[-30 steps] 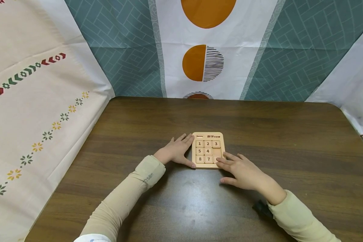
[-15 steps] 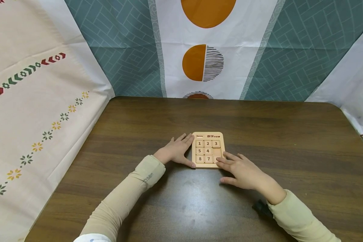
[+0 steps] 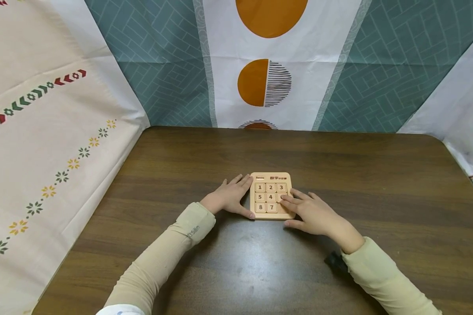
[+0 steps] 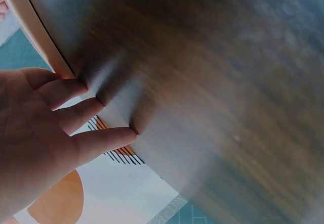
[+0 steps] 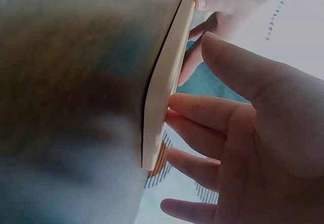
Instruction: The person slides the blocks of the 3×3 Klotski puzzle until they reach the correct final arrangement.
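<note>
Right across the view was spread the brown table, backed at twelve o'clock by a teal-and-white cloth and bordered at ten o'clock by a cream cloth sprinkled with flowers. Over it, from seven o'clock, was stretched the left sleeve; from five, the right sleeve. And the hands! On the nine o'clock side of the number board was set the left hand, fingers straight and fanned, the edge touched, nothing gripped. At four o'clock was poised the right hand, loosely spread, nothing grasped there either. Between them, near mid-table, the board was laid flat. One wooden tile, third in the middle row, was touched by a right fingertip, its figure covered! Seven more tiles were shown: 1, 2, 3 on top, then 5, 4, then 8, 7, and a bare recess was seen at half past four.
</note>
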